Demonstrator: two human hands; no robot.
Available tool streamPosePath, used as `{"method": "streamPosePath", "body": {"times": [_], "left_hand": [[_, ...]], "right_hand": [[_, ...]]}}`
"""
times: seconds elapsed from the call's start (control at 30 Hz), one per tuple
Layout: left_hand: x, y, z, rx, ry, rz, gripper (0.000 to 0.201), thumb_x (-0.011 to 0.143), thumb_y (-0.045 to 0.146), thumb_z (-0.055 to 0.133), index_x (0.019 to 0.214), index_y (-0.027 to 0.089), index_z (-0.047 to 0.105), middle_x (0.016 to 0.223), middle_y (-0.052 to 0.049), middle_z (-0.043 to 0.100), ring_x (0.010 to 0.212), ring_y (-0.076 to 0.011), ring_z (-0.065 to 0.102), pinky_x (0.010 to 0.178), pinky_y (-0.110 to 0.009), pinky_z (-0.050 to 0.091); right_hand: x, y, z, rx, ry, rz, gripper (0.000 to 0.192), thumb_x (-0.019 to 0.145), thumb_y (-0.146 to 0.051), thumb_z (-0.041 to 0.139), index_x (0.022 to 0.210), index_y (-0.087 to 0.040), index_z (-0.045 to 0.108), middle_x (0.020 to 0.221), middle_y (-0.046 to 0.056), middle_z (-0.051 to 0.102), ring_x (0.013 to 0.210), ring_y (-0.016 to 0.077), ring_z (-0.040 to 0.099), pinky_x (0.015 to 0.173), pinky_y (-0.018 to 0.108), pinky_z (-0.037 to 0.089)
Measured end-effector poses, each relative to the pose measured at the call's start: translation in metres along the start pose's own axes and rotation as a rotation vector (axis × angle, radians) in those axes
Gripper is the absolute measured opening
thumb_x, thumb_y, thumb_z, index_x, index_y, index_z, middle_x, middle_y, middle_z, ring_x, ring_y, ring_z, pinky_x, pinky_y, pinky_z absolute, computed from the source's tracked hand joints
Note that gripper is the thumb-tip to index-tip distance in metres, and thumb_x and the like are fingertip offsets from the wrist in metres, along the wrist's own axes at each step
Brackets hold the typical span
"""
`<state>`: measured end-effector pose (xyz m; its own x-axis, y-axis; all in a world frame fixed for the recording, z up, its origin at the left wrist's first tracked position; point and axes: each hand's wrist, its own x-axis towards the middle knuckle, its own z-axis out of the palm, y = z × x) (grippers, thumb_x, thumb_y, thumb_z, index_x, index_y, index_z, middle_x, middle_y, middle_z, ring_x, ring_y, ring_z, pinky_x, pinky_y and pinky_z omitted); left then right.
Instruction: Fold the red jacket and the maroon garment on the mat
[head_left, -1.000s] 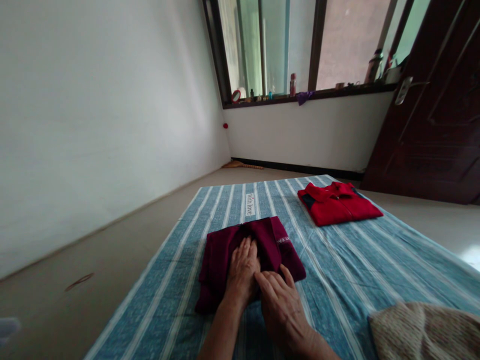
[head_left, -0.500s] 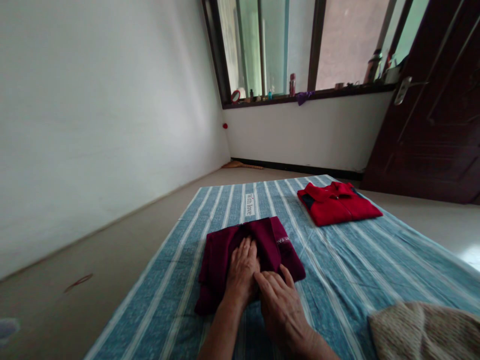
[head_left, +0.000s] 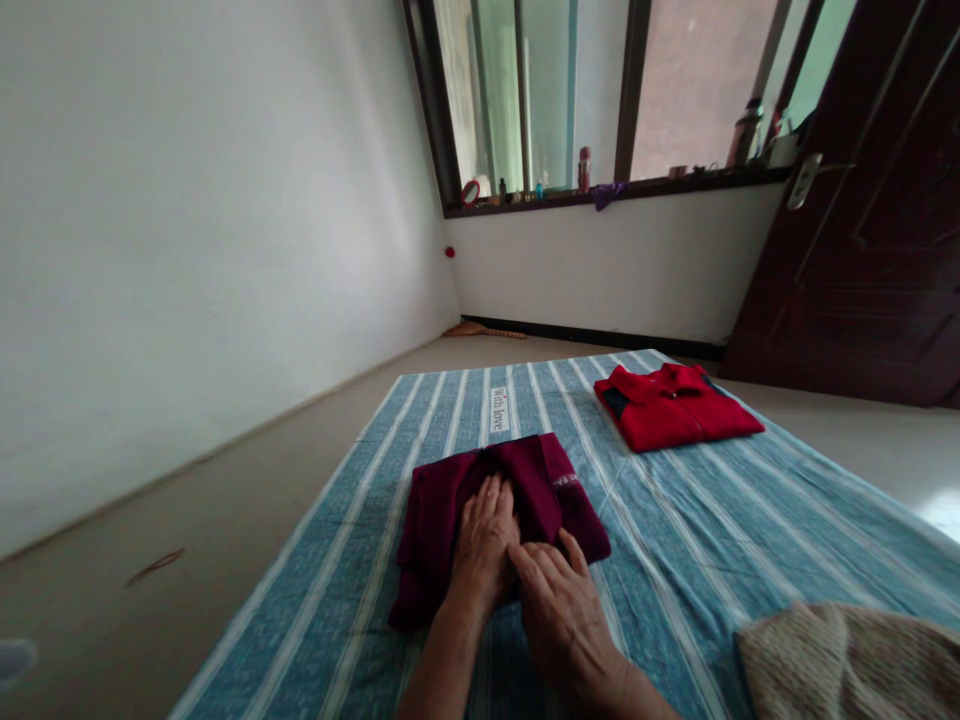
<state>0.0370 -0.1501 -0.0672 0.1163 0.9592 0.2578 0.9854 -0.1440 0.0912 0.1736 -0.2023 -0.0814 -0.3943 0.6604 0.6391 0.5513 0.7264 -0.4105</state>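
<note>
A folded dark maroon garment [head_left: 442,520] lies on a blue sheet with white stripes [head_left: 675,540] spread on the floor. My left hand [head_left: 484,545] rests flat on top of the garment, fingers together and pointing away from me. My right hand [head_left: 566,610] lies flat beside it at the garment's near right edge, its fingers touching the left hand. Neither hand grips anything. A folded bright red shirt [head_left: 675,408] lies farther off on the sheet to the right.
A beige knitted cloth [head_left: 855,660] sits at the near right corner of the sheet. Bare floor [head_left: 225,530] runs along the white wall on the left. A dark wooden door [head_left: 862,250] stands at the right, and a window sill [head_left: 615,190] holds bottles.
</note>
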Motion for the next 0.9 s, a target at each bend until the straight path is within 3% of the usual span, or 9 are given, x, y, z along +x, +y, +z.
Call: {"method": "streamPosePath", "body": {"times": [0.43,0.9], "left_hand": [[-0.0001,0.0016,-0.0014,0.010,-0.015,-0.006,0.049,0.088,0.012,0.034,0.136,0.006,0.038,0.145,-0.017,0.035,0.135,-0.0249,0.028,0.108,-0.043,0.029],[-0.0012,-0.0008,0.0054,-0.003,0.048,0.008,0.049,0.087,0.011,0.036,0.136,0.011,0.040,0.144,-0.016,0.037,0.134,-0.0237,0.029,0.107,-0.043,0.029]], "right_hand": [[-0.0003,0.0015,0.0024,-0.007,-0.003,0.006,0.050,0.080,-0.006,0.037,0.129,-0.017,0.040,0.106,0.008,0.062,0.104,0.0206,0.054,0.105,0.051,0.024],[0.0002,-0.0001,0.0002,-0.025,0.010,-0.002,0.051,0.079,-0.005,0.038,0.129,-0.018,0.040,0.105,0.007,0.063,0.102,0.0200,0.055,0.104,0.049,0.026]]}}
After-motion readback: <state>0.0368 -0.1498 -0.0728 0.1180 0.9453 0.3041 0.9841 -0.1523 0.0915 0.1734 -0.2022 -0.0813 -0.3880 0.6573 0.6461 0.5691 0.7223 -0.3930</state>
